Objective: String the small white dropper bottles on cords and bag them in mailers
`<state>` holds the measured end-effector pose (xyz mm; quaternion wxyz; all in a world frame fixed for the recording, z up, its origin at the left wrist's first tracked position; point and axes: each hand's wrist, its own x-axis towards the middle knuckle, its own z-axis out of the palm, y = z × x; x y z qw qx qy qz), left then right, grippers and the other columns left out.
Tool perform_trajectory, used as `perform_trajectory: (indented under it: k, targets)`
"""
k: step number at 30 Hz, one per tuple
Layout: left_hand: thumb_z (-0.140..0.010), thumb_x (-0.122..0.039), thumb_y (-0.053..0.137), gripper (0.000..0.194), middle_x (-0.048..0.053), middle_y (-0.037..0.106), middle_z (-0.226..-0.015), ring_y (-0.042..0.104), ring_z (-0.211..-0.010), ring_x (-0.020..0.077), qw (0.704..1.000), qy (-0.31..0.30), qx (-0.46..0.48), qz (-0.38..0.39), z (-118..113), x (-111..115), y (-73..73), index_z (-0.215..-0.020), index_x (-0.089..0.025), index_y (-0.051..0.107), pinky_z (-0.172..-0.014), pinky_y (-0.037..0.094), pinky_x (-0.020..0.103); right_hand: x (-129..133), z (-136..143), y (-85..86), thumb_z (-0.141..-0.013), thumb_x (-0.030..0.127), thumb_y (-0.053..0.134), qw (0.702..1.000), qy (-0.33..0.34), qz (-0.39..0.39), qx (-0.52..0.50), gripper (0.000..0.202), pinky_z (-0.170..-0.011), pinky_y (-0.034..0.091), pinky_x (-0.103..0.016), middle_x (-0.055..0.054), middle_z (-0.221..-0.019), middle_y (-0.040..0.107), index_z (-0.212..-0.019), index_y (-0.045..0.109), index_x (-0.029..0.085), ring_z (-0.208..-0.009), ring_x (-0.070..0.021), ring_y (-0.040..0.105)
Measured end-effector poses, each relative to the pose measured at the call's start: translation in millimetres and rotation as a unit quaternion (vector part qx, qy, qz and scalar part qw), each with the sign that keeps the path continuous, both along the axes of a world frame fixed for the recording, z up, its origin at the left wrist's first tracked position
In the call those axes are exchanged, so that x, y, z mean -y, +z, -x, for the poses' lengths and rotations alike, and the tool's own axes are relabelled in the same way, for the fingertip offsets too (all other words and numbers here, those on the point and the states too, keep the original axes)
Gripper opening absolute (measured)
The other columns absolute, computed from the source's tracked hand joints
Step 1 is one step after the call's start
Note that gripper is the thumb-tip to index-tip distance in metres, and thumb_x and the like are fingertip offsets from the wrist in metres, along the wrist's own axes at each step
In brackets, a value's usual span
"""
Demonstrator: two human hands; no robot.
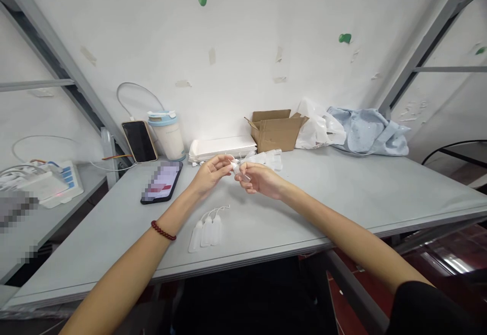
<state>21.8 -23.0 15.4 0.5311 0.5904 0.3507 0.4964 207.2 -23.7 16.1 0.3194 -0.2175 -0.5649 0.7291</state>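
Note:
Over the middle of the table, my right hand [262, 178] has its fingers closed around a small translucent plastic bottle [245, 177]. My left hand [211, 173] pinches the white top end of the same bottle, its fingertips close to those of the right. Much of the bottle is covered by fingers. Nearer the table's front edge lie three small translucent white bottles [211, 231] side by side, each with a thin curved white tail at its top. Behind my right hand is a heap of clear and white plastic pieces [270, 159], partly hidden.
An open cardboard box [279, 133] stands at the back beside a white plastic bag [319, 127] and blue cloth [367, 131]. White flat packs [222, 147] lie left of it. A cup [167, 134], a propped phone [139, 141] and a lying phone [163, 182] occupy the left.

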Motion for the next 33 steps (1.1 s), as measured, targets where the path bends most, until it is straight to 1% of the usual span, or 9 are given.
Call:
perform_trajectory:
  k: [3,9,14,19,21,24,27,30,33]
  targets:
    - [-0.066,-0.033,0.073,0.032,0.001,0.063,-0.085,0.058,-0.076,0.0136,0.999,-0.017,0.025,0.011,-3,2,0.9,-0.093,-0.019,0.062,-0.078,0.043,0.031,-1,-3,3.4,-0.075,0.021,0.053,0.998,0.019,0.054,-0.030,0.010,-0.045,0.025,-0.019,0.001,-0.076,0.051,-0.076,0.043,0.020,-0.050,-0.0054,0.035]
    - [-0.067,-0.039,0.072,0.025,0.002,0.063,-0.074,0.054,-0.069,0.0132,1.000,-0.003,-0.016,0.015,-3,1,-0.3,-0.073,-0.015,0.068,-0.074,0.042,0.030,-2,-3,1.3,-0.076,0.022,0.053,0.998,0.032,0.051,-0.020,0.009,-0.046,0.027,-0.019,0.000,-0.076,0.054,-0.073,0.046,0.018,-0.049,-0.0053,0.036]
    - [-0.061,-0.032,0.077,0.022,0.004,0.065,-0.083,0.055,-0.079,0.0160,1.000,-0.014,-0.023,0.007,1,0,1.5,-0.074,-0.016,0.070,-0.079,0.041,0.031,-3,-4,-0.9,-0.074,0.022,0.055,0.997,0.029,0.063,-0.024,0.011,-0.044,0.025,-0.018,0.001,-0.074,0.053,-0.076,0.044,0.019,-0.046,-0.0038,0.031]
    - [-0.062,-0.031,0.077,0.026,0.006,0.065,-0.091,0.056,-0.088,0.0182,0.999,-0.034,-0.028,0.010,4,4,6.8,-0.083,-0.017,0.070,-0.085,0.042,0.033,-5,-4,-1.4,-0.074,0.024,0.055,0.997,0.036,0.063,-0.019,0.013,-0.043,0.024,-0.018,0.002,-0.073,0.053,-0.077,0.043,0.020,-0.045,-0.0039,0.029]
    - [-0.066,-0.035,0.074,0.025,0.006,0.065,-0.089,0.057,-0.085,0.0178,0.998,-0.030,-0.043,0.028,4,5,8.4,-0.083,-0.017,0.070,-0.082,0.043,0.033,-5,-4,-1.9,-0.074,0.024,0.054,0.997,0.040,0.058,-0.017,0.012,-0.044,0.024,-0.018,0.002,-0.073,0.053,-0.076,0.043,0.020,-0.045,-0.0040,0.029]
    - [-0.070,-0.042,0.069,0.027,0.005,0.063,-0.076,0.057,-0.077,0.0167,0.994,-0.015,-0.097,0.041,5,5,8.7,-0.073,-0.016,0.068,-0.074,0.045,0.031,-6,-4,-2.9,-0.074,0.022,0.052,0.998,0.044,0.050,-0.013,0.010,-0.044,0.023,-0.018,0.002,-0.071,0.051,-0.075,0.042,0.019,-0.045,-0.0038,0.028]
    - [-0.070,-0.043,0.068,0.027,0.004,0.062,-0.073,0.056,-0.073,0.0158,0.989,-0.027,-0.144,0.018,6,3,7.4,-0.071,-0.016,0.068,-0.070,0.046,0.030,-6,-5,-3.9,-0.074,0.021,0.051,0.997,0.051,0.053,-0.008,0.010,-0.043,0.022,-0.017,0.003,-0.069,0.050,-0.074,0.041,0.020,-0.044,-0.0036,0.026]
    - [-0.068,-0.041,0.070,0.025,0.004,0.063,-0.083,0.056,-0.074,0.0152,0.988,-0.028,-0.149,-0.026,6,2,6.5,-0.077,-0.017,0.068,-0.071,0.047,0.030,-6,-6,-3.5,-0.074,0.022,0.051,0.997,0.051,0.063,-0.011,0.013,-0.042,0.019,-0.017,0.003,-0.067,0.048,-0.077,0.039,0.020,-0.043,-0.0035,0.025]
    - [-0.068,-0.039,0.071,0.026,0.005,0.064,-0.090,0.057,-0.076,0.0156,0.988,-0.031,-0.146,-0.043,7,2,6.4,-0.082,-0.018,0.067,-0.072,0.047,0.030,-5,-6,-1.6,-0.076,0.025,0.053,0.996,0.044,0.077,-0.010,0.016,-0.041,0.017,-0.017,0.005,-0.063,0.044,-0.079,0.037,0.022,-0.042,-0.0038,0.022]
